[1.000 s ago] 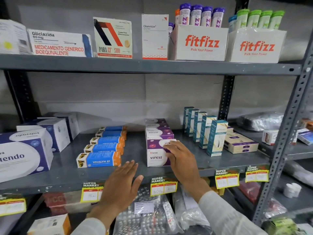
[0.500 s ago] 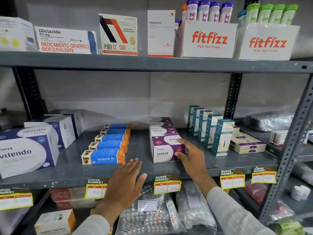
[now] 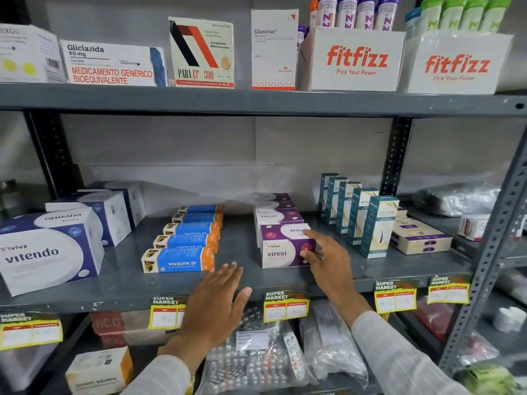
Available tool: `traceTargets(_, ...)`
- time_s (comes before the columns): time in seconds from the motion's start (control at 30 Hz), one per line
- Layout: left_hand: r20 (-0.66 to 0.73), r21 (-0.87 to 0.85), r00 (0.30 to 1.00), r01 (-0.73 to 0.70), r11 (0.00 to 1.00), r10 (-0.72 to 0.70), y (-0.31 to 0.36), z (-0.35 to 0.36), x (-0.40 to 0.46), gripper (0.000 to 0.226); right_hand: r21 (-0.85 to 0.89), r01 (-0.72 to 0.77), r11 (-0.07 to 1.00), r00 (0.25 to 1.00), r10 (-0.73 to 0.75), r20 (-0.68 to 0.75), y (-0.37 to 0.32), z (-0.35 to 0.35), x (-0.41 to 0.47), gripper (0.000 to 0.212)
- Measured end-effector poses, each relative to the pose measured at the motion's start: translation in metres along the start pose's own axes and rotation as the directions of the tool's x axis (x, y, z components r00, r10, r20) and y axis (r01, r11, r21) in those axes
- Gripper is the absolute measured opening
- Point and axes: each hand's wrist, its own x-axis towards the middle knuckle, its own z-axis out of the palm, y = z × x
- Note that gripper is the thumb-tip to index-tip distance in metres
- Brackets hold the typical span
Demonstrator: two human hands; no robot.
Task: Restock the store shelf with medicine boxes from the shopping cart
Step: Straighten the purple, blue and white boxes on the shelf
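Note:
A row of purple-and-white Virest medicine boxes stands on the grey middle shelf [image 3: 119, 283]. My right hand [image 3: 328, 260] is at the right end of the front Virest box [image 3: 281, 252], with the index finger on its top and the thumb on its front corner. The box rests flat on the shelf. My left hand [image 3: 216, 306] hovers palm down, fingers spread and holding nothing, over the shelf's front edge left of that box. No shopping cart is in view.
Blue Vivalyn boxes [image 3: 178, 259] and large Vitendo boxes [image 3: 48, 252] lie to the left. Tall teal boxes [image 3: 376, 226] and flat beige boxes [image 3: 419, 238] are to the right. Fitfizz cartons [image 3: 356, 59] sit on the upper shelf [image 3: 256, 101]. Bagged blister packs [image 3: 256, 363] lie below.
My right hand slid from the top of the front Virest box to its right end. The left hand stayed spread near the shelf edge. The view shifted slightly.

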Motion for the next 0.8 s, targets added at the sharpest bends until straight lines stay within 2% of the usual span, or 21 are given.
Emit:
traceTargets(0.1, 0.028, -0.052, 1.000, -0.007, 0.999, 0.009, 0.002, -0.009, -0.001, 0.068, -0.049, 0.036, 0.998, 0.999, -0.036, -0.001, -0.005, 0.000, -0.004, 0.056)
traceTargets(0.17, 0.007, -0.147, 1.000, -0.011, 0.989, 0.012, 0.000, -0.022, -0.005, 0.064, -0.086, 0.045, 0.995, 0.994, -0.053, -0.093, -0.017, 0.002, -0.010, 0.055)
traceTargets(0.23, -0.075, -0.220, 0.997, 0.015, 0.975, -0.032, -0.008, -0.042, -0.016, 0.057, -0.075, 0.119, 0.990, 0.965, -0.133, -0.224, -0.039, 0.008, -0.017, 0.045)
traceTargets(0.3, -0.204, -0.220, 0.975, 0.039, 0.975, -0.085, -0.030, -0.060, -0.031, 0.050, -0.074, 0.260, 0.963, 0.932, -0.270, -0.242, -0.065, 0.023, -0.023, 0.031)
traceTargets(0.37, -0.275, -0.163, 0.952, 0.090, 0.983, -0.132, -0.064, -0.072, -0.046, 0.047, -0.033, 0.371, 0.928, 0.918, -0.372, -0.137, -0.090, 0.044, -0.025, 0.023)
traceTargets(0.4, -0.281, -0.129, 0.946, 0.130, 0.983, -0.162, -0.085, -0.078, -0.053, 0.046, -0.005, 0.373, 0.928, 0.926, -0.373, -0.049, -0.102, 0.056, -0.025, 0.023)
traceTargets(0.47, -0.261, -0.052, 0.939, 0.218, 0.975, -0.224, -0.126, -0.085, -0.065, 0.048, 0.019, 0.317, 0.948, 0.938, -0.317, 0.142, -0.120, 0.082, -0.025, 0.031)
traceTargets(0.53, -0.235, 0.015, 0.929, 0.297, 0.955, -0.285, -0.159, -0.088, -0.074, 0.055, 0.016, 0.274, 0.961, 0.927, -0.269, 0.262, -0.130, 0.107, -0.021, 0.039)
traceTargets(0.63, -0.197, 0.070, 0.943, 0.288, 0.955, -0.270, -0.186, -0.080, -0.078, 0.067, 0.022, 0.209, 0.978, 0.924, -0.205, 0.323, -0.136, 0.132, -0.012, 0.043)
traceTargets(0.8, -0.216, 0.049, 0.945, 0.262, 0.964, -0.246, -0.194, -0.068, -0.077, 0.064, 0.001, 0.171, 0.985, 0.941, -0.163, 0.295, -0.136, 0.149, -0.009, 0.032)
